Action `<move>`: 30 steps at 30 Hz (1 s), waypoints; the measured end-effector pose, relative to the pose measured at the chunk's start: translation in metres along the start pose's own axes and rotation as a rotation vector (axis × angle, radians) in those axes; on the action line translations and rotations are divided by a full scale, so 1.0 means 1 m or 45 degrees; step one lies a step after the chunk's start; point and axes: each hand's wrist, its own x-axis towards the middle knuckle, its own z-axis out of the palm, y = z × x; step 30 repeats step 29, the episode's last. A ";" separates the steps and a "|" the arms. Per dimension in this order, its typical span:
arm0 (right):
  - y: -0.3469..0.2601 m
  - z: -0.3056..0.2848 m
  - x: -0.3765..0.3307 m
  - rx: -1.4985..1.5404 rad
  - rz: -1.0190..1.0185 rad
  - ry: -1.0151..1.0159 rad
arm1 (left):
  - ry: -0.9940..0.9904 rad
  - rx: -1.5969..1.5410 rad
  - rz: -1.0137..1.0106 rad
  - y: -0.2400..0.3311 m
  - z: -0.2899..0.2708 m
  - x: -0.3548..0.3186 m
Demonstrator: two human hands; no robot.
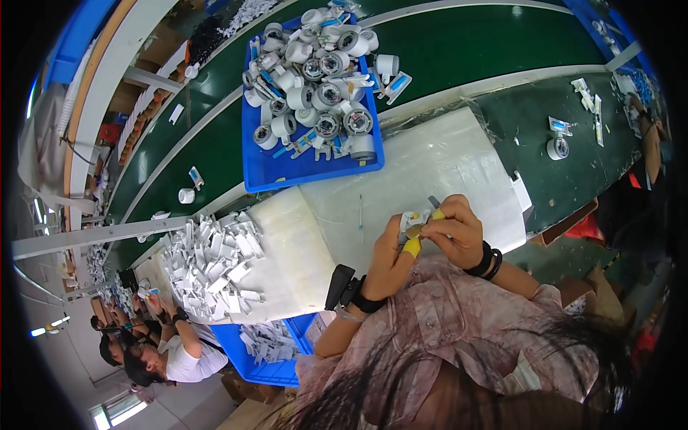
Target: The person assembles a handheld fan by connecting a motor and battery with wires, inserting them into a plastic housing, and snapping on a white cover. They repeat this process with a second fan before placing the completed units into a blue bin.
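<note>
My left hand (393,252) and my right hand (454,229) meet over the white work pad (430,165), both closed on one small white plastic part (413,218). Yellow finger covers sit on the left thumb and on a right fingertip. A dark device is strapped to my left wrist and black bands ring my right wrist. A thin pale stick (360,218) lies on the pad just left of my hands.
A blue tray (287,172) heaped with white-and-grey round parts sits beyond the pad. A pile of white flat pieces (211,265) lies at left, above another blue bin (265,362). A green belt (459,43) runs behind. Other workers (154,344) sit at lower left.
</note>
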 end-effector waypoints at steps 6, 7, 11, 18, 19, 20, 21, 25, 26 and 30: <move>-0.002 0.000 -0.001 -0.069 -0.043 0.026 | 0.052 0.071 0.022 -0.002 0.004 -0.002; -0.002 0.000 -0.002 -0.069 -0.041 0.026 | 0.063 0.085 0.009 0.000 0.004 -0.002; -0.001 0.002 -0.002 -0.062 -0.039 0.062 | 0.077 0.103 -0.006 0.001 0.006 -0.003; -0.006 0.001 0.002 -0.034 -0.033 0.078 | 0.053 -0.019 0.078 0.000 0.006 -0.004; -0.007 0.001 0.003 -0.034 -0.032 0.078 | 0.078 0.008 0.052 -0.003 0.006 -0.005; -0.007 0.000 0.003 -0.038 -0.032 0.071 | 0.080 0.007 0.051 -0.003 0.007 -0.005; -0.007 0.000 0.004 -0.043 -0.033 0.064 | 0.094 0.045 0.030 -0.002 0.008 -0.005; -0.007 -0.001 0.005 -0.048 -0.039 0.047 | 0.131 0.120 0.004 -0.004 0.008 -0.005; -0.007 -0.001 0.006 -0.047 -0.041 0.041 | 0.134 0.119 0.003 -0.005 0.008 -0.005; -0.007 0.001 0.006 -0.034 -0.046 0.044 | 0.147 0.109 -0.029 -0.007 0.007 -0.006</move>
